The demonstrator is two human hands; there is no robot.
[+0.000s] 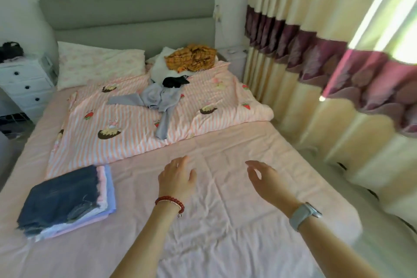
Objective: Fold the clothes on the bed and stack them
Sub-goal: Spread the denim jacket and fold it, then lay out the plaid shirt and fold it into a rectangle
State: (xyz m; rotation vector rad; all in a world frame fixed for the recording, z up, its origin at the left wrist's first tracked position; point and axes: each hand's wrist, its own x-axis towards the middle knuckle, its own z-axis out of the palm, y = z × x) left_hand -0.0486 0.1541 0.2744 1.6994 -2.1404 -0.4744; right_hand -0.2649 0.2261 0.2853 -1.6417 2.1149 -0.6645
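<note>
Grey crumpled long-sleeved top (158, 100) lies on the striped quilt (126, 128), beyond both hands toward the grey headboard (126, 10), one sleeve trailing back at them; left hand (177, 179) is nearer, right hand (262, 176) beside it, both empty with fingers loosely spread

Both forearms run off the near edge; elbows out of view. The folded stack (67, 201) shows only edges of the garments under the denim; their kind cannot be told. In the far pile (180, 67), the white items lie mostly hidden beneath the mustard checked garment (191, 57). The curtain (338, 63) at right is blurred. The dark object (11, 49) on the left drawers is cut off.
</note>
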